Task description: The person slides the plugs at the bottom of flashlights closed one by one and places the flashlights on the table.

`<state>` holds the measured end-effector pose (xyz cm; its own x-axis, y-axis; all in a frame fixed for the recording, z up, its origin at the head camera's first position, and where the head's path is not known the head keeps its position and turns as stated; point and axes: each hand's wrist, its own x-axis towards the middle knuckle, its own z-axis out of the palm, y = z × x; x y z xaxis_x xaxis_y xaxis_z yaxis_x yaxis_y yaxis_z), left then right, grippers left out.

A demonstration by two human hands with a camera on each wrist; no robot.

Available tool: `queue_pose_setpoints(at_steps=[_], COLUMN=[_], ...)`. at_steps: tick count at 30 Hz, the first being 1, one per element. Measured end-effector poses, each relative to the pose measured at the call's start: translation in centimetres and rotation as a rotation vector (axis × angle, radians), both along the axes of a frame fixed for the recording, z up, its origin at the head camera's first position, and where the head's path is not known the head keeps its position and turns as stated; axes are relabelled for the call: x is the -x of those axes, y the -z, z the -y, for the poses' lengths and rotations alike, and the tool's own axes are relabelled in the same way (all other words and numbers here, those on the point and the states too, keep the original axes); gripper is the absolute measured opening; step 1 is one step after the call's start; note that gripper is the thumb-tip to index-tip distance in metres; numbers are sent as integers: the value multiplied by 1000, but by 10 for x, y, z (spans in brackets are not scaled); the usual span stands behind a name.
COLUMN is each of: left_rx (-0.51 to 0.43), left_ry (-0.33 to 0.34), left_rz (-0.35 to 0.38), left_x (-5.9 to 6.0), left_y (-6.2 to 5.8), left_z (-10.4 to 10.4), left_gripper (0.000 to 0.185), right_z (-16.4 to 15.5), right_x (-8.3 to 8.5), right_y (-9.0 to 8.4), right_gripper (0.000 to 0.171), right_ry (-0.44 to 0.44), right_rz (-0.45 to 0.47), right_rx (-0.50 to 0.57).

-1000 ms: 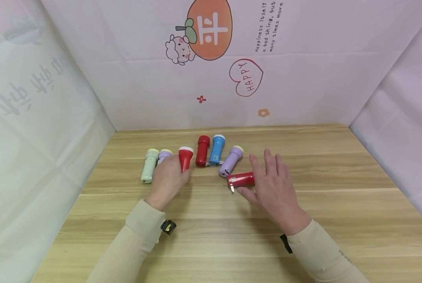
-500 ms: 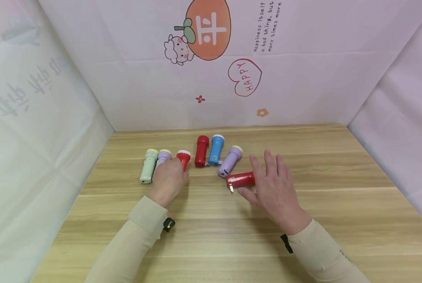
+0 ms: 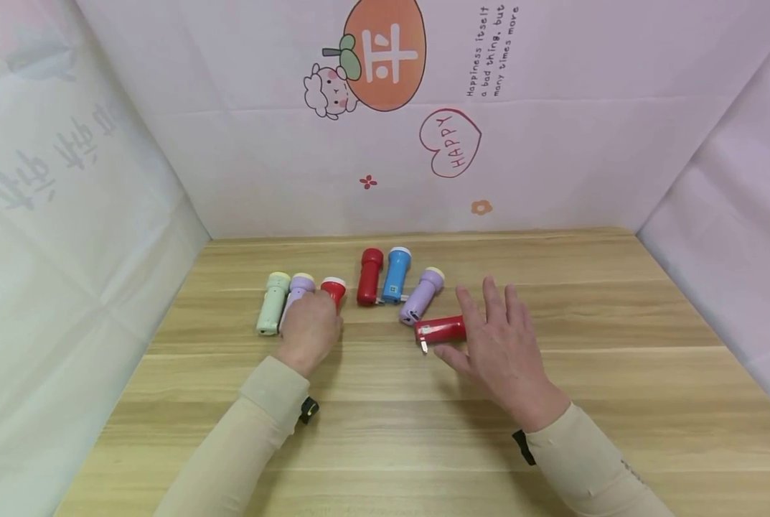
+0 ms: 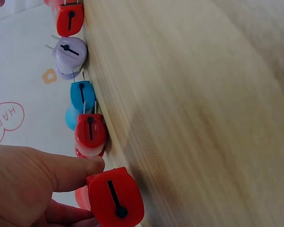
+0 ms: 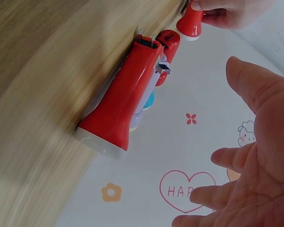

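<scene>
The left hand [image 3: 308, 329] curls its fingers round a red flashlight with a white rim [image 3: 334, 291], gripping it beside a lilac flashlight [image 3: 298, 287] and a pale green flashlight [image 3: 273, 302] on the wooden table [image 3: 423, 424]. The right hand [image 3: 497, 345] hovers spread and relaxed, holding nothing, above a second red flashlight [image 3: 440, 329] lying crosswise. Between them lie a dark red flashlight [image 3: 369, 276], a blue flashlight [image 3: 395, 274] and another purple flashlight [image 3: 421, 294].
</scene>
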<state>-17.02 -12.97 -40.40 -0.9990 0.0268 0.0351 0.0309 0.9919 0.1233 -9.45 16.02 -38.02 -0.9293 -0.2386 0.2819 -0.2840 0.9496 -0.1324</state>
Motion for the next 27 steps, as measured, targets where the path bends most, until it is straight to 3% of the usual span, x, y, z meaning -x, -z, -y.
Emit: queue_pose_setpoints(at_steps=[16, 23, 27], left_rx=[21, 6, 19], left_ry=[-9, -38, -6], left_rz=[-49, -160, -197], left_x=[7, 7, 2], left_y=[9, 16, 15], left_z=[-5, -5, -5], left_gripper=[17, 17, 20], right_z=[0, 2, 3], right_x=[0, 1, 2], right_y=[1, 1, 2], right_gripper=[95, 94, 95], right_ry=[5, 4, -1], right_rz=[29, 50, 36], right_rx=[1, 18, 11])
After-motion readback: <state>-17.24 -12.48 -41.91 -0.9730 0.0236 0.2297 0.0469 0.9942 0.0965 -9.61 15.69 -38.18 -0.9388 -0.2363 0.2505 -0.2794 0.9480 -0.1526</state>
